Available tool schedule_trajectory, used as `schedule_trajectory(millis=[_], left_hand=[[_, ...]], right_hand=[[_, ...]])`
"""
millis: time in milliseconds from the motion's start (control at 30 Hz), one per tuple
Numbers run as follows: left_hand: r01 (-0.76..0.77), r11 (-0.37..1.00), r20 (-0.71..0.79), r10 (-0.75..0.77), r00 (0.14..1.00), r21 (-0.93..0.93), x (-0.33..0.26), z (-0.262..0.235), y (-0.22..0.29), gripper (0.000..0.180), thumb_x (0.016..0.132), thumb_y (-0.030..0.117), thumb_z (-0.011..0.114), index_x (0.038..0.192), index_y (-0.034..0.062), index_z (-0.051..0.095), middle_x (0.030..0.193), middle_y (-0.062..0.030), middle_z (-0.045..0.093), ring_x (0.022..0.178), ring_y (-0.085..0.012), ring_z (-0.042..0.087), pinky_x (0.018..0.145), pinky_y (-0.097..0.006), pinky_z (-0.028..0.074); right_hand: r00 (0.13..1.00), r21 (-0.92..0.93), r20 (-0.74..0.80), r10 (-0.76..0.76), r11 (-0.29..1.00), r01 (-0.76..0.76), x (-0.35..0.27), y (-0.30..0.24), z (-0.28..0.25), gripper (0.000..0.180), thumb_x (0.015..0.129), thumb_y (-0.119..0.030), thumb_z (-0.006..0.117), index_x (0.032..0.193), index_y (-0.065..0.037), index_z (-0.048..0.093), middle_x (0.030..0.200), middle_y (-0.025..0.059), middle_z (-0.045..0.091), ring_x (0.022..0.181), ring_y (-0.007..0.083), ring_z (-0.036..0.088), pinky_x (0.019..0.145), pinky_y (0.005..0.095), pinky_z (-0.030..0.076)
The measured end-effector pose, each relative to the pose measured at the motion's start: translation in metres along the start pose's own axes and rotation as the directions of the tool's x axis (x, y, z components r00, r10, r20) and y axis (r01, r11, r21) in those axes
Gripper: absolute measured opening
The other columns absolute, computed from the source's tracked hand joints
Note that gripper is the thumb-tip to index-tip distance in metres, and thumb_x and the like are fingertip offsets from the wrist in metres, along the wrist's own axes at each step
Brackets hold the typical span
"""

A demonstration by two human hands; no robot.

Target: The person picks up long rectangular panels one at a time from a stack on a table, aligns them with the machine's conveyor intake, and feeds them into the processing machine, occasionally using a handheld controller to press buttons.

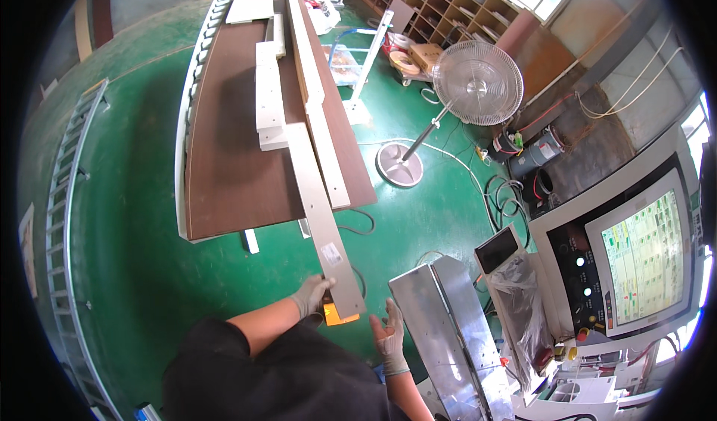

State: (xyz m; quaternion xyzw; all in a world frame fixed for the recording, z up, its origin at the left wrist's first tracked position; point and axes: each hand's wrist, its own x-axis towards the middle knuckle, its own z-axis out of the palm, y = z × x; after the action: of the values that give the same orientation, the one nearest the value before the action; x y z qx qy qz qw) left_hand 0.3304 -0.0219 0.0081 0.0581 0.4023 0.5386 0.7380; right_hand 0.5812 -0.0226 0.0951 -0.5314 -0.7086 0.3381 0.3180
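The green floor (142, 219) takes up most of the view, and a long brown bench (231, 137) is seen standing on it, running away from the person. Beyond the right edge of the bench a grey control cabinet (620, 264) is seen, with a lit screen (644, 258) of coloured fields set in its face. A pedestal fan (478, 83) is placed on the floor between the bench and that cabinet, its round base (399, 164) near the right side of the bench. Wooden pigeonhole shelves (441, 3) are seen past the far end of the bench. Just off the near right corner of the bench a shiny folded sheet-metal housing (448, 324) is seen.

On the bench several pale strips (267, 85) are laid lengthwise. A long pale panel strip (321, 219) is laid with its far part on the bench, while its near end juts out past the near edge of the bench, over the floor. A small label (331, 254) is stuck on the overhanging part.

The left hand (312, 295), gloved, is closed on the left edge of the strip's near end. An orange object (336, 317) is partly seen under that end; what it is cannot be told. The right hand (390, 339), also gloved, is held open with fingers spread, just right of the strip's near end and not touching it, beside the metal housing.
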Motion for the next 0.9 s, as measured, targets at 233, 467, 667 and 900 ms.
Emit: schedule_trajectory(millis=[233,467,667,900], left_hand=[[0.294,0.955,0.104,-0.289,0.952,-0.029,-0.079,0.058,0.007,0.049,0.102,0.035,0.058,0.141,0.0058,0.055,0.135,-0.0138,0.065,0.125,-0.031,0.062,0.111,-0.054,0.045],[-0.108,0.902,-0.074,0.084,0.994,-0.417,0.046,0.035,0.068,0.045,0.106,0.042,0.039,0.125,0.0086,0.062,0.116,-0.0114,0.069,0.109,-0.0322,0.066,0.099,-0.053,0.053],[-0.138,0.928,-0.111,0.106,0.988,-0.346,0.041,0.086,0.087,0.046,0.108,0.045,0.036,0.124,0.0104,0.062,0.117,-0.0095,0.069,0.109,-0.0303,0.067,0.099,-0.05,0.054],[0.137,0.984,0.092,-0.147,0.985,0.11,0.06,0.157,0.043,0.043,0.11,0.038,0.042,0.135,0.0066,0.056,0.129,-0.0091,0.066,0.119,-0.0271,0.065,0.104,-0.044,0.053]], right_hand=[[0.871,0.303,0.368,0.325,0.844,-0.443,-0.026,0.003,-0.012,0.062,0.094,-0.019,0.072,0.148,0.002,0.051,0.124,0.0137,0.069,0.114,0.0208,0.065,0.098,0.034,0.051],[0.954,0.17,0.178,0.241,0.947,-0.271,-0.036,-0.044,-0.079,0.042,0.089,-0.014,0.074,0.13,-0.006,0.071,0.108,0.0151,0.074,0.097,0.0233,0.071,0.087,0.0339,0.055],[0.909,0.175,-0.059,0.412,0.901,-0.397,-0.108,-0.04,-0.167,0.033,0.087,-0.007,0.074,0.119,-0.001,0.075,0.108,0.0159,0.076,0.1,0.0219,0.071,0.091,0.0336,0.055],[0.476,0.517,-0.097,0.874,0.453,-0.726,-0.331,-0.053,-0.203,0.041,0.086,-0.02,0.081,0.118,0.004,0.071,0.102,0.0091,0.074,0.094,0.0151,0.066,0.084,0.0299,0.053]])
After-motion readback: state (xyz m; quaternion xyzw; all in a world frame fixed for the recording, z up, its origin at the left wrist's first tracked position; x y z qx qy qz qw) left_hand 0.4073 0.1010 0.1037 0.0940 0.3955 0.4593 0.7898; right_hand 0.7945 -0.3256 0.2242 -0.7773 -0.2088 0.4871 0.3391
